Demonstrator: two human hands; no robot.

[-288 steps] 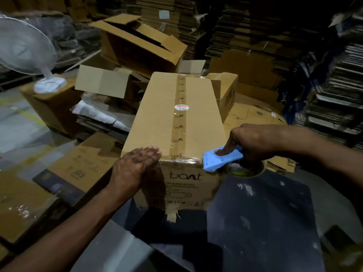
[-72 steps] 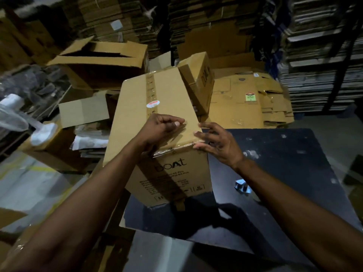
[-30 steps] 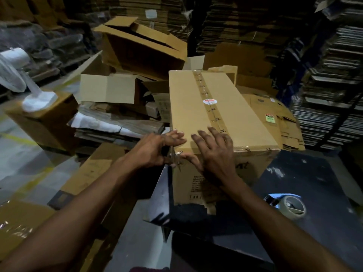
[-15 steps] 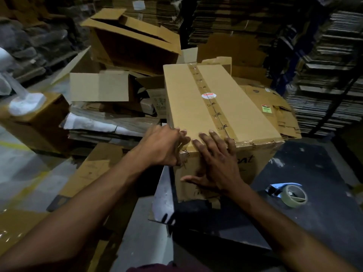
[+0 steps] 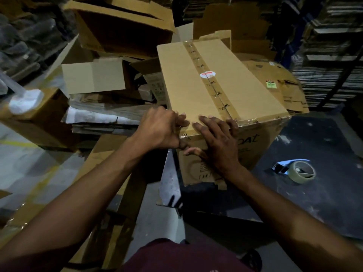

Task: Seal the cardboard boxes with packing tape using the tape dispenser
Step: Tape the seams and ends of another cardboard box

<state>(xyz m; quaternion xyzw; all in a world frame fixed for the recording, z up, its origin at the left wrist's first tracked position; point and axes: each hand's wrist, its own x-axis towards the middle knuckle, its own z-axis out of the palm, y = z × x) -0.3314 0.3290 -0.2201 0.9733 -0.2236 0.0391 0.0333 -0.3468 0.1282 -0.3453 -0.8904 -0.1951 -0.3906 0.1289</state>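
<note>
**Both your hands press tape at the box's near-left corner; the dispenser lies apart to your right.**

Your left hand (image 5: 161, 130) wraps the near-left corner of the taped cardboard box (image 5: 216, 91), fingers bent over the edge onto the tape there. Your right hand (image 5: 218, 142) lies flat just beside it, fingers spread straight across the top edge and down the front face, gripping nothing. The box's long axis runs away from you, its centre tape strip (image 5: 210, 79) following that line. The blue tape dispenser (image 5: 296, 170) sits on the dark tabletop (image 5: 324, 193), right of the box's near face and clear of it. Your right hand is the nearer one, so reaching for the dispenser likely means a short sweep rightward and slightly toward you.
</note>
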